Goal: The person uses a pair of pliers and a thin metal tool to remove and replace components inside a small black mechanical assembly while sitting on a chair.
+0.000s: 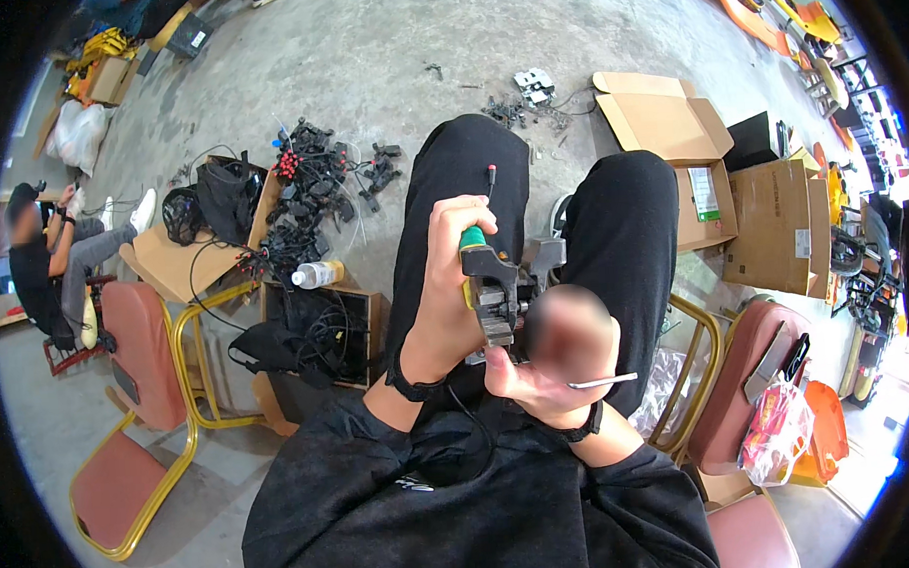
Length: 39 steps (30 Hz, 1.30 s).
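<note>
Green is the handle of the screwdriver (476, 233) that the left hand (445, 294) grips, its fingers wrapped tight round it. The tool points down into a grey and black part (500, 292) held over the lap, between the two knees. The right hand (552, 366) cups that part from below, but it is partly blurred, so I cannot tell how its fingers close. A thin silver bit (603, 381) sticks out by that hand. The work looks like it is in the middle: the part is in hand, and a big heap of black parts (307, 204) lies on the floor beside a cardboard sheet (178, 264).
</note>
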Each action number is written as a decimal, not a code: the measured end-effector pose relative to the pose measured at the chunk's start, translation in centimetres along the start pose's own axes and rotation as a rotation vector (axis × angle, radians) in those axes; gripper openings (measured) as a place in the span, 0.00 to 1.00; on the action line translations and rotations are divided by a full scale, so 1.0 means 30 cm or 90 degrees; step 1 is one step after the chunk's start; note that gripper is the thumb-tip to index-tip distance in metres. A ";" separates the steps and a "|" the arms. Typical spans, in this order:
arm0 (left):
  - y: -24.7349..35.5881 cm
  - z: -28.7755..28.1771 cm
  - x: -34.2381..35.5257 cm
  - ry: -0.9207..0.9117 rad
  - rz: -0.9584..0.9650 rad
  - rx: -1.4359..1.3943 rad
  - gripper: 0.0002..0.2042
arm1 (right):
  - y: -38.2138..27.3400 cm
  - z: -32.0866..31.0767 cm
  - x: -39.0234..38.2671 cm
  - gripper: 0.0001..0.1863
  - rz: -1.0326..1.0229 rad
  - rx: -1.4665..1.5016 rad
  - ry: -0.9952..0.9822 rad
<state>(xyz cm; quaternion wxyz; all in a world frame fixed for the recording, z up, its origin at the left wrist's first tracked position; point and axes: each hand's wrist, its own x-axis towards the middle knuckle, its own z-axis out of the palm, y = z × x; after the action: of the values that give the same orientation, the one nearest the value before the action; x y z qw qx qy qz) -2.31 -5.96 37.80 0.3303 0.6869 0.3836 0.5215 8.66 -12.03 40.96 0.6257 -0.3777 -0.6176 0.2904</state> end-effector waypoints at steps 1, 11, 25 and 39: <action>-0.001 -0.001 -0.001 0.002 0.000 0.001 0.20 | -0.001 0.002 -0.003 0.33 0.002 -0.014 0.007; -0.005 -0.012 -0.006 -0.029 -0.024 -0.055 0.19 | -0.021 -0.019 0.027 0.33 -0.003 -0.020 -0.083; -0.001 -0.009 0.006 -0.041 -0.026 -0.065 0.15 | -0.020 -0.002 0.037 0.25 0.016 0.026 -0.062; -0.047 -0.030 -0.003 -0.064 -0.024 -0.125 0.09 | 0.037 -0.045 0.036 0.27 0.124 0.229 0.054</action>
<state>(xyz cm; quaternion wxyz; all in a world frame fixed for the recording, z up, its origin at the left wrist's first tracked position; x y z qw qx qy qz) -3.45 -5.29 36.77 0.4246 0.6689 0.3263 0.5156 10.19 -10.69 40.68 0.6774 -0.3298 -0.4892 0.4393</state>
